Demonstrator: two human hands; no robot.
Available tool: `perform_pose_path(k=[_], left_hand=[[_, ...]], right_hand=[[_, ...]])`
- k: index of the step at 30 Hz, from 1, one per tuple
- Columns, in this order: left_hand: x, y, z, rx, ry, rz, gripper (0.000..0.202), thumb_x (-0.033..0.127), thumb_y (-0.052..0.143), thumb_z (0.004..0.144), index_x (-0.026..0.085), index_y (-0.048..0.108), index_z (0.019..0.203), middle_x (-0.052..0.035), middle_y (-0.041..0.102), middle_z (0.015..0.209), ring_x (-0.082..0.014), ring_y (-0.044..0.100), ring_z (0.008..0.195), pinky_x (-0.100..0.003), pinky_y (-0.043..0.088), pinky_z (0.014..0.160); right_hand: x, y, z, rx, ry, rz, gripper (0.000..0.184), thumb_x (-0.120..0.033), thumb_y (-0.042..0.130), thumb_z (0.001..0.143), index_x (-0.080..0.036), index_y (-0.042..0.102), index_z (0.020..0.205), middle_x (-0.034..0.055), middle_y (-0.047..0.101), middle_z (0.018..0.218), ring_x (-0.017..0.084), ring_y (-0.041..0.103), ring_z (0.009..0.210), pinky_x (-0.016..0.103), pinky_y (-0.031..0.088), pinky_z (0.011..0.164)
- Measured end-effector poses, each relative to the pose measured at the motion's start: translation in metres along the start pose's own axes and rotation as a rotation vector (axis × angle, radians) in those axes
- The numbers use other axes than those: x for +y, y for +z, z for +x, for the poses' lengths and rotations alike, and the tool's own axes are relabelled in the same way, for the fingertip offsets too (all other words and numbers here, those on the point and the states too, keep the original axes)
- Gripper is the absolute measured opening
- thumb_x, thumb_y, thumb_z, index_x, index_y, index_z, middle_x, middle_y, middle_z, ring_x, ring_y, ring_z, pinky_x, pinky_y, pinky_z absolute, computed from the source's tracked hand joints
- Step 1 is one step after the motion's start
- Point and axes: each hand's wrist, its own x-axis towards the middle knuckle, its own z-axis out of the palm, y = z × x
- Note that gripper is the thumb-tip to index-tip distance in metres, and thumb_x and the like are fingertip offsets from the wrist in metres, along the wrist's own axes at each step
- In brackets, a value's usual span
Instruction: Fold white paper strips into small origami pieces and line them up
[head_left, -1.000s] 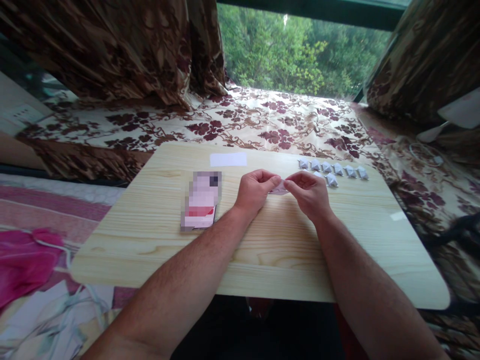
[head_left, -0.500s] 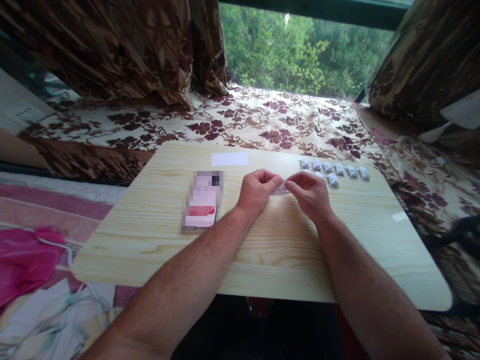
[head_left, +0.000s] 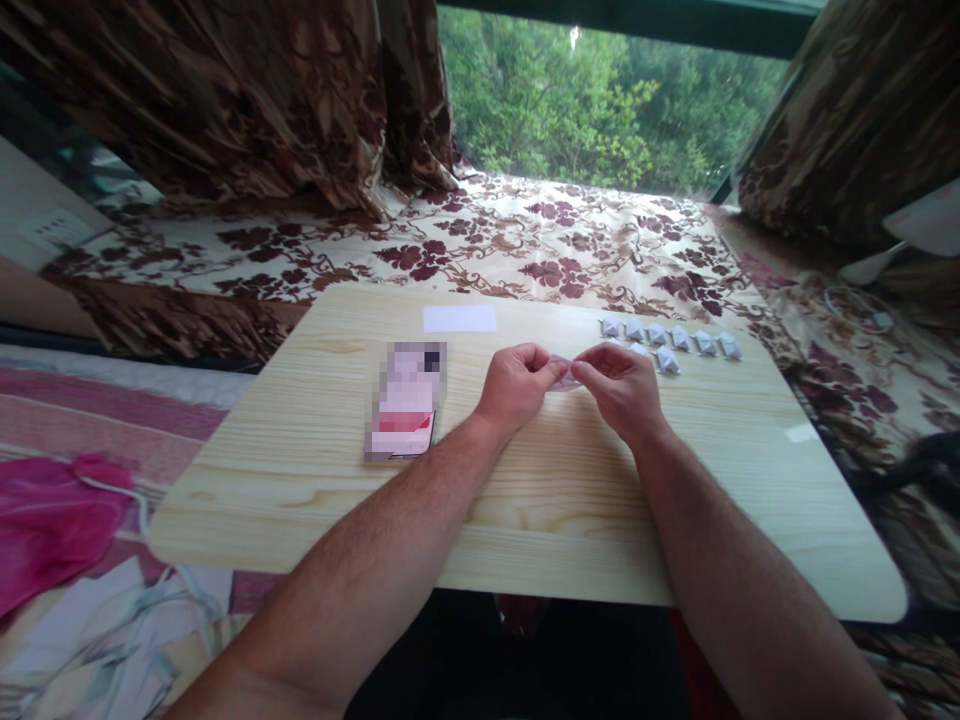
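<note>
My left hand (head_left: pixel 517 388) and my right hand (head_left: pixel 620 388) meet just above the middle of a light wooden table (head_left: pixel 525 500). Both pinch a small pale folded paper piece (head_left: pixel 564 379) between thumbs and fingertips; most of it is hidden by my fingers. Several small folded white paper shapes (head_left: pixel 669 342) lie in a row on the table just right of my right hand. A blank white paper strip (head_left: pixel 459 318) lies flat near the table's far edge, beyond my left hand.
A phone (head_left: pixel 405 400) lies flat on the table left of my left hand. A floral cloth (head_left: pixel 525 235) covers the ledge behind, with brown curtains (head_left: pixel 225 100) and a window (head_left: pixel 600 100). Pink fabric (head_left: pixel 52 520) lies at lower left.
My fingers have shifted slightly on the paper piece, closing tighter together. Hands stay in the same spot; nothing else on the table has moved.
</note>
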Motion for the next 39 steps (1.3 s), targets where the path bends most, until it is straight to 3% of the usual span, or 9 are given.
perform_pose_path(k=[10,15,20,24,31,39], left_hand=[[0.0033,-0.0001,-0.0001,-0.091,-0.04,-0.013,0.025,0.038,0.073,0.076,0.015,0.068,0.068,-0.0013,0.064,0.064,-0.0126,0.055,0.059,-0.025,0.043,0.058],[0.0014,-0.0005,0.0011,-0.071,-0.059,-0.008,0.025,0.036,0.075,0.073,0.015,0.066,0.063,-0.0008,0.063,0.06,-0.0118,0.054,0.057,-0.025,0.041,0.056],[0.0021,-0.0003,0.0036,-0.059,-0.143,-0.176,0.027,0.04,0.077,0.071,0.015,0.071,0.069,-0.0046,0.068,0.066,-0.0146,0.06,0.061,-0.027,0.046,0.059],[0.0065,-0.001,0.005,-0.001,-0.225,-0.3,0.027,0.04,0.081,0.066,0.016,0.073,0.072,-0.005,0.069,0.071,-0.0148,0.062,0.066,-0.026,0.047,0.06],[0.003,-0.0016,0.0073,0.028,-0.229,-0.4,0.022,0.035,0.082,0.065,0.016,0.072,0.069,-0.0012,0.061,0.062,-0.0093,0.051,0.056,-0.022,0.037,0.048],[0.0043,-0.0011,0.0047,-0.06,-0.261,-0.378,0.025,0.035,0.081,0.066,0.015,0.071,0.076,-0.0038,0.067,0.069,-0.0114,0.059,0.057,-0.023,0.041,0.052]], right_hand=[[0.0003,-0.0028,0.003,0.036,0.031,0.007,0.009,-0.026,0.073,0.074,-0.019,0.069,0.07,-0.0004,0.067,0.064,0.013,0.058,0.059,0.027,0.045,0.058],[0.0014,-0.003,0.0033,0.034,0.027,0.027,0.013,-0.029,0.076,0.074,-0.019,0.069,0.071,-0.0001,0.068,0.065,0.014,0.059,0.06,0.027,0.046,0.058],[0.0038,-0.0055,0.0038,0.043,0.027,0.06,0.033,-0.049,0.07,0.083,-0.019,0.07,0.07,0.002,0.068,0.066,0.016,0.062,0.063,0.03,0.052,0.065],[0.0033,-0.0083,0.0036,0.016,0.089,0.159,0.041,-0.059,0.064,0.084,-0.02,0.074,0.081,0.0041,0.07,0.072,0.018,0.067,0.068,0.033,0.056,0.071],[0.0009,-0.0022,0.0013,-0.127,0.087,0.186,0.033,-0.038,0.085,0.066,-0.021,0.067,0.087,0.0007,0.072,0.08,0.015,0.065,0.072,0.029,0.053,0.068],[0.002,-0.0039,0.0018,-0.098,0.092,0.05,0.018,-0.031,0.074,0.077,-0.019,0.061,0.073,-0.002,0.064,0.06,0.011,0.056,0.053,0.025,0.042,0.053]])
